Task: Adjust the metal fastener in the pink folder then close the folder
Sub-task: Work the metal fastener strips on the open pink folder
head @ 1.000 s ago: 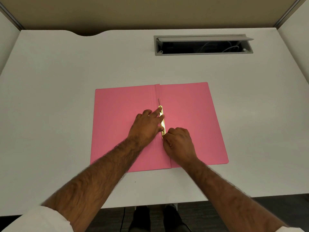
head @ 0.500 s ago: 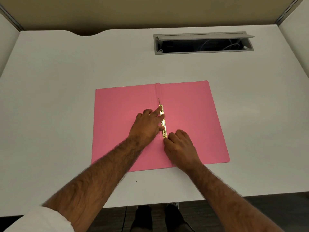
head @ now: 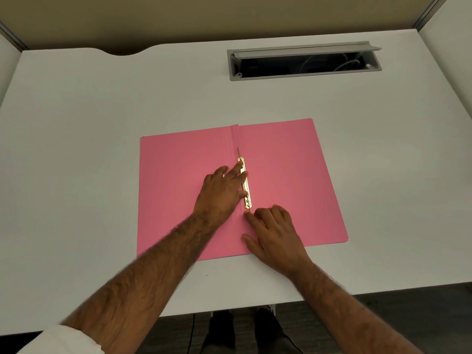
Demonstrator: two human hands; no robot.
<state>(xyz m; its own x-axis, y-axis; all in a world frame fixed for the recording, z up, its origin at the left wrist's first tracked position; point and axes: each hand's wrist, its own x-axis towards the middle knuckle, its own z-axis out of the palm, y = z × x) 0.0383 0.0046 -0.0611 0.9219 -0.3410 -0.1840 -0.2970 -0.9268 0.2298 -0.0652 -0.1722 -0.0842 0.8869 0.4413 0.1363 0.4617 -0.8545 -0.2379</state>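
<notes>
The pink folder (head: 288, 180) lies open and flat in the middle of the white desk. A gold metal fastener (head: 246, 190) runs along its centre fold, with a thin prong sticking out at its far end. My left hand (head: 222, 192) lies flat on the left leaf, and its fingertips press on the fastener bar. My right hand (head: 275, 233) rests on the folder just below the fastener's near end, fingers spread, index tip close to the bar. Neither hand grips anything.
A grey cable tray (head: 304, 62) with its lid raised is set into the white desk (head: 76, 149) at the back right. Partition walls stand behind and at both sides. The desk's front edge is near my body, with my shoes below it.
My right hand has slid toward me off the fastener's near end and has spread flat on the folder. My left hand stays on the bar.
</notes>
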